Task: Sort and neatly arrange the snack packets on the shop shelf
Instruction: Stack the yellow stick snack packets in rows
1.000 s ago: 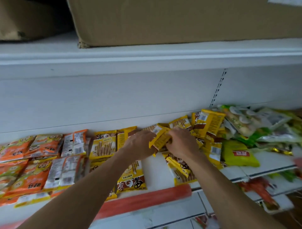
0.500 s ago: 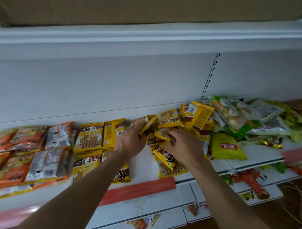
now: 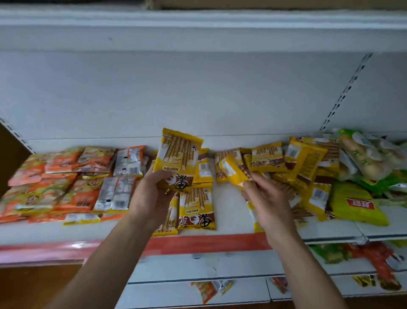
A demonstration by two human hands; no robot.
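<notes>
- Head view, and both hands are up at the shelf (image 3: 231, 222). The left hand (image 3: 152, 196) has fingers and thumb curled round the bottom of a yellow stick-biscuit packet (image 3: 178, 158), held upright, face out, clear of the board.
- The right hand (image 3: 267, 198) pinches a second yellow packet (image 3: 233, 169) by one end. It is tilted, just above the shelf, between the tidy side and the messy side.
- Risk one, I'd say: that end-pinch looks thin. Glossy film could slip out and drop past the red front strip (image 3: 209, 243) to the lower shelf (image 3: 242, 264), where stray packets lie.
- Risk two: the yellow heap (image 3: 308, 172) on the right is piled crooked, packets leaning on one another. Tug one from underneath and the rest may slide forward, or onto the green bags (image 3: 356, 205) touching it.
- Risk three: biscuit sticks probably snap easily, so a hard squeeze could crush them.
- Risk four: the laid yellow packets (image 3: 196, 209) sit just beside the orange packets (image 3: 59, 176), so a careless placement could muddle the two rows.
- Containers: nothing open here, the shelf itself is the holder, with orange on the left, yellow in the middle, and green and pale bags on the right.
- A cardboard box (image 3: 264, 2) shows at the top edge, on the board above. What is in it, I cannot tell.
</notes>
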